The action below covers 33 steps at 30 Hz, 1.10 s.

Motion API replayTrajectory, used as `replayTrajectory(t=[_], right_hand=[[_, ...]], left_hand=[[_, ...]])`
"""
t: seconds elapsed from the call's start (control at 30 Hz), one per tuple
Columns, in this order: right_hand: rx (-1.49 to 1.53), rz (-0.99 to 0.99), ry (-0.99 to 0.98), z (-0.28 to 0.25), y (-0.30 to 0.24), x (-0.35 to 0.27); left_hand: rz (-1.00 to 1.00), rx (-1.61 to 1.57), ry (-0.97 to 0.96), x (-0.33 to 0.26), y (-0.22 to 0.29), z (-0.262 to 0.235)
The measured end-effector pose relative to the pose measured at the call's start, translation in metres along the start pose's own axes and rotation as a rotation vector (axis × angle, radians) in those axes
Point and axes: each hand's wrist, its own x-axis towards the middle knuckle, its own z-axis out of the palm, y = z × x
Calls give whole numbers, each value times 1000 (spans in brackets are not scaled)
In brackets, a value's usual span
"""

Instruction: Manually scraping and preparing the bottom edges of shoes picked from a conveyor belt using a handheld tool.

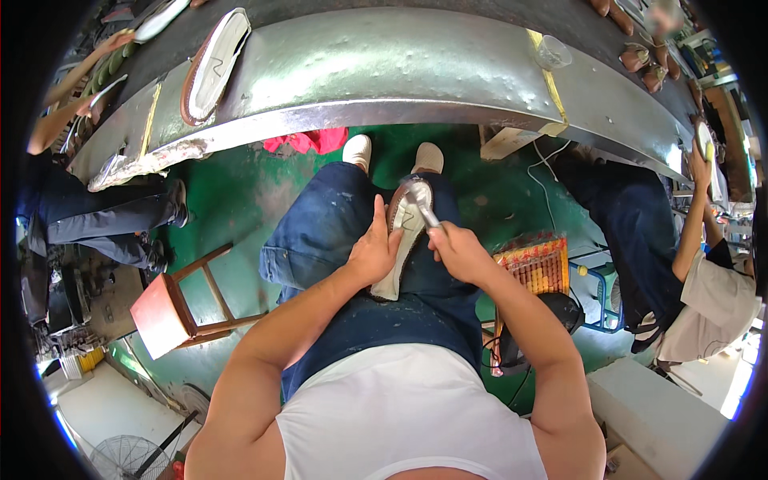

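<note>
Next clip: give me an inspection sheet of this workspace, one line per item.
Surface: long metal bench, dented, ahead of the knees.
Job's things: shoe on the lap, sole up; metal tool on it.
Clutter: second shoe and plastic cup on bench.
Grippers: left hand steadies the shoe; right hand grips the tool.
Cables: white cord under bench.
Surroundings: green floor, wooden stool, co-workers either side.

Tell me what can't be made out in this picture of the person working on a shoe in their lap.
- Head view: the left hand covers the near side of the shoe.
- The right hand wraps the metal tool, hiding its handle.
- The tool's tip on the insole is too small to identify.
- The small clear object on the metal bench is too small to tell.
- Co-workers at both rims are cut off and bent by the fisheye.
</note>
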Motion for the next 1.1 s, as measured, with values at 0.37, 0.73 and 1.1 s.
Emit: replayTrajectory(t=[0.37, 0.73, 1.1], right_hand=[[-289, -76, -113, -11, 0, -20], [-593, -99, -363, 2, -21, -53], [-320, 203, -432, -39, 8, -96]], left_hand=[[-290, -563, -421, 14, 12, -39], [-511, -900, -582, 30, 0, -36], [-393, -722, -672, -28, -33, -37]])
